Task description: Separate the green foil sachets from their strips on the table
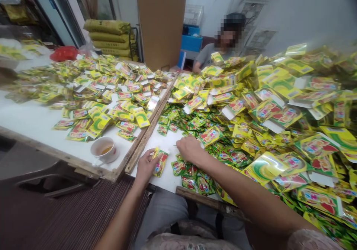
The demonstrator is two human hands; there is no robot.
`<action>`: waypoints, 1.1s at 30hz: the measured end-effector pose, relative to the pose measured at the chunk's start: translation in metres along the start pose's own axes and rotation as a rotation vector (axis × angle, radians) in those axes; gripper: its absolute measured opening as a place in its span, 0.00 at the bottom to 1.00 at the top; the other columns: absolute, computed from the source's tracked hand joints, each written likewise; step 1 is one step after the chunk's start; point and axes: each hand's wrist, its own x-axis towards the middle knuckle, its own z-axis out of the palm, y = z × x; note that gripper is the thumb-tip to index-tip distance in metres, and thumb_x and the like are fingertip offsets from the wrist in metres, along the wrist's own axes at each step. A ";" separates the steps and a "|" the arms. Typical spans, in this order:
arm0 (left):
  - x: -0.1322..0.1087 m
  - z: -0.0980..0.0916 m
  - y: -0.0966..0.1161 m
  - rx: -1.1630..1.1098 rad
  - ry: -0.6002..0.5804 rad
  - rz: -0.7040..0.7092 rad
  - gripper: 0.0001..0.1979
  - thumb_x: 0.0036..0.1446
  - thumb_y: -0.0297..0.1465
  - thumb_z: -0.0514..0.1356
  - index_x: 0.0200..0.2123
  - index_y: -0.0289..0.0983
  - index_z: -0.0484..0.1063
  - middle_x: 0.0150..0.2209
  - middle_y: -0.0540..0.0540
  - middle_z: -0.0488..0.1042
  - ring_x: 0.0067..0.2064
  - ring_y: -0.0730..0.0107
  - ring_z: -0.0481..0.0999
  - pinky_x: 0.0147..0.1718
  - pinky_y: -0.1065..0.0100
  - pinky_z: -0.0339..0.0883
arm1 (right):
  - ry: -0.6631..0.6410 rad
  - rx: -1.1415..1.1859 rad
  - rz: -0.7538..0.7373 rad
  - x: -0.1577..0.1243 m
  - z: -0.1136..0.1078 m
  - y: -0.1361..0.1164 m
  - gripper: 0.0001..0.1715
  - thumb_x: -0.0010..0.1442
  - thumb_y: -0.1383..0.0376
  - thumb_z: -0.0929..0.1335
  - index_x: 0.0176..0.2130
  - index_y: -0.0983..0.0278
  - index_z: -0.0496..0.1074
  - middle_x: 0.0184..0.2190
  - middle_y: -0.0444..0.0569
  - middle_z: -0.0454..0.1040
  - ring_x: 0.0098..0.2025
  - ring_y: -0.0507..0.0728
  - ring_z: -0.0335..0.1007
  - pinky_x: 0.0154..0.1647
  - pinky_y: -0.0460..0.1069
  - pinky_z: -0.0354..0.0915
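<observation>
My left hand (pixel 147 167) grips a small yellow and green printed packet (pixel 161 164) with red fruit on it, held upright just above the white tabletop (pixel 167 143). Close by on the right, my right hand (pixel 190 149) has its fingers curled together over the table. Whatever may be between those fingertips is hidden or too small to name. Small green sachets (pixel 205 183) lie below and beside that wrist. More green sachets (pixel 173 116) spread beyond it, and a larger packet (pixel 210 135) rests beside the knuckles.
A big heap of yellow packets (pixel 279 94) covers the right side. Across a wooden strip (pixel 150 125), more packets (pixel 97 116) lie on the left tabletop near a cup (pixel 103 150) of brownish liquid. A person (pixel 208 55) sits behind the heap; stacked yellow sacks (pixel 108 38) stand behind.
</observation>
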 end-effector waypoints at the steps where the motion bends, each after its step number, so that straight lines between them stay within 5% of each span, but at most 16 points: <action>1: -0.001 -0.001 0.002 -0.034 -0.007 -0.010 0.30 0.36 0.44 0.68 0.42 0.33 0.70 0.19 0.51 0.74 0.22 0.67 0.74 0.21 0.72 0.64 | 0.041 0.047 0.027 0.000 -0.002 0.004 0.13 0.53 0.75 0.63 0.34 0.67 0.75 0.29 0.58 0.77 0.34 0.59 0.73 0.34 0.50 0.60; 5: -0.003 0.001 0.012 -0.200 -0.085 -0.036 0.29 0.38 0.43 0.68 0.43 0.33 0.69 0.24 0.48 0.77 0.26 0.65 0.77 0.27 0.68 0.68 | 0.233 0.765 0.138 0.000 -0.005 0.015 0.12 0.57 0.66 0.61 0.39 0.65 0.72 0.27 0.48 0.75 0.27 0.54 0.69 0.28 0.47 0.59; 7: -0.003 0.003 0.017 -0.270 -0.116 -0.022 0.28 0.39 0.42 0.68 0.43 0.34 0.69 0.27 0.46 0.78 0.29 0.64 0.78 0.31 0.66 0.70 | 0.218 1.145 0.134 0.000 -0.002 0.017 0.13 0.55 0.61 0.63 0.37 0.66 0.70 0.24 0.45 0.72 0.23 0.51 0.64 0.25 0.45 0.57; 10: -0.002 0.002 0.024 -0.306 -0.137 0.006 0.27 0.40 0.40 0.68 0.43 0.34 0.69 0.31 0.45 0.79 0.32 0.62 0.78 0.35 0.64 0.71 | 0.158 1.361 0.135 0.002 0.003 0.018 0.16 0.49 0.56 0.67 0.32 0.67 0.69 0.21 0.42 0.67 0.20 0.49 0.56 0.23 0.44 0.52; 24: -0.002 0.003 0.034 -0.150 -0.250 -0.069 0.25 0.39 0.41 0.68 0.41 0.34 0.72 0.25 0.48 0.78 0.28 0.65 0.77 0.29 0.68 0.69 | 0.059 1.284 -0.014 -0.009 0.015 0.023 0.13 0.50 0.58 0.66 0.31 0.66 0.69 0.21 0.40 0.62 0.23 0.48 0.52 0.24 0.44 0.50; 29: -0.003 0.011 0.031 -0.131 -0.312 -0.035 0.22 0.43 0.39 0.67 0.41 0.36 0.72 0.28 0.48 0.78 0.30 0.65 0.77 0.30 0.69 0.69 | 0.223 1.212 0.039 -0.015 0.012 0.018 0.13 0.52 0.59 0.66 0.32 0.66 0.70 0.24 0.42 0.65 0.26 0.49 0.56 0.27 0.44 0.53; 33: -0.004 0.016 0.029 -0.123 -0.265 -0.037 0.24 0.41 0.40 0.68 0.42 0.36 0.72 0.27 0.48 0.78 0.30 0.64 0.78 0.30 0.68 0.70 | 0.216 1.235 0.043 -0.019 0.010 0.012 0.13 0.55 0.58 0.64 0.32 0.65 0.71 0.24 0.42 0.66 0.26 0.49 0.57 0.28 0.44 0.54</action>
